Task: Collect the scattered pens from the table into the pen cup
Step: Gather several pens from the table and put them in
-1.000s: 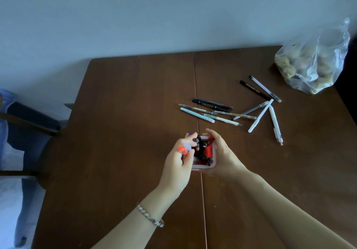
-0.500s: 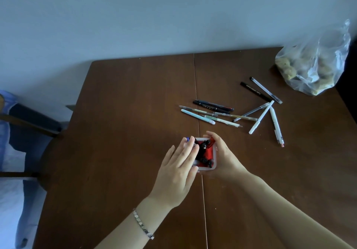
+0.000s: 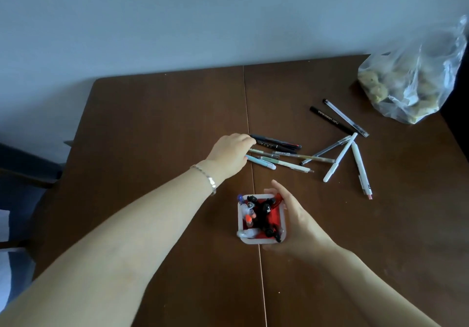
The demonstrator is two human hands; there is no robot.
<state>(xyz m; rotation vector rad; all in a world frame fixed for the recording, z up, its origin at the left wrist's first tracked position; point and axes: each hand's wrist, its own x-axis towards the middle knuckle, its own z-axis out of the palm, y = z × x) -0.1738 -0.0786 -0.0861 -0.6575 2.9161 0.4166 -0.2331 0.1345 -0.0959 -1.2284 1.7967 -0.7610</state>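
A square white pen cup (image 3: pixel 240 225) with a red inside stands on the brown table (image 3: pixel 152 123), holding several pens. My right hand (image 3: pixel 297 217) wraps its right side and grips it. My left hand (image 3: pixel 232 153) reaches past the cup to the left ends of a cluster of pens: two black pens (image 3: pixel 276 142), a light blue pen (image 3: pixel 264 162) and thin pale pens (image 3: pixel 291 155). Its fingers curl down over those ends; whether they grip one is hidden. Further right lie white pens (image 3: pixel 340 159), a clear pen (image 3: pixel 346 118) and a black marker (image 3: pixel 330 120).
A clear plastic bag (image 3: pixel 416 73) with yellowish lumps sits at the table's far right corner. A seam (image 3: pixel 250 128) runs down the table's middle. A wall stands right behind the table. A chair (image 3: pixel 22 172) is at the left edge.
My left hand has left the cup's rim and moved forward to the near ends of the scattered pens. The right hand has stayed on the cup.
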